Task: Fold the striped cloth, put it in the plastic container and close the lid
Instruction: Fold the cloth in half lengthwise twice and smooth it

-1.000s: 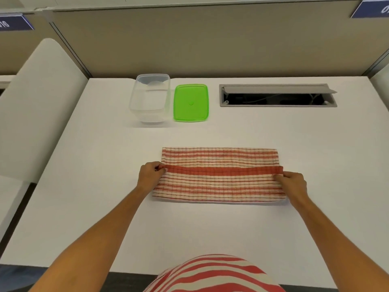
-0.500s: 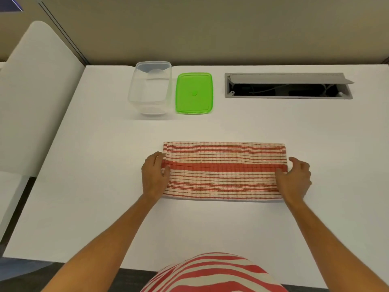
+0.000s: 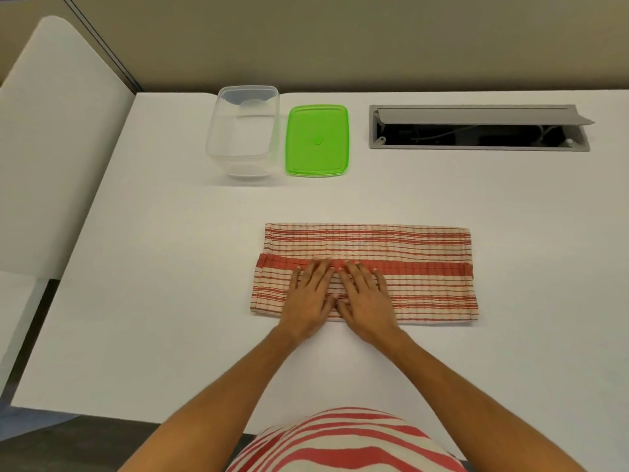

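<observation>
The striped cloth (image 3: 401, 267) lies flat on the white tabletop (image 3: 170, 301), nearer the front edge than the far edge and roughly midway between the left and right edges. It is folded into a long band running left to right, and a solid red stripe marks the edge of the upper layer along its length.

The left hand (image 3: 311, 294) and the right hand (image 3: 366, 294) rest palm down on the left half of the cloth, side by side, thumbs touching or nearly touching. The fingers of both hands are straight and slightly spread, flat on the fabric, with the fingertips at the red stripe. Neither hand grips or pinches anything. Both wrists cross the front edge of the cloth.

The plastic container (image 3: 243, 131) stands upright and uncovered near the far edge of the tabletop, left of centre, well apart from the cloth. No contents are visible in it. The green lid (image 3: 318, 139) lies flat on the tabletop just beside the container, on its right.

A cable hatch (image 3: 480, 129) is set into the tabletop near the far right corner, its flap raised. A tan partition (image 3: 340, 39) stands behind the far edge.
</observation>
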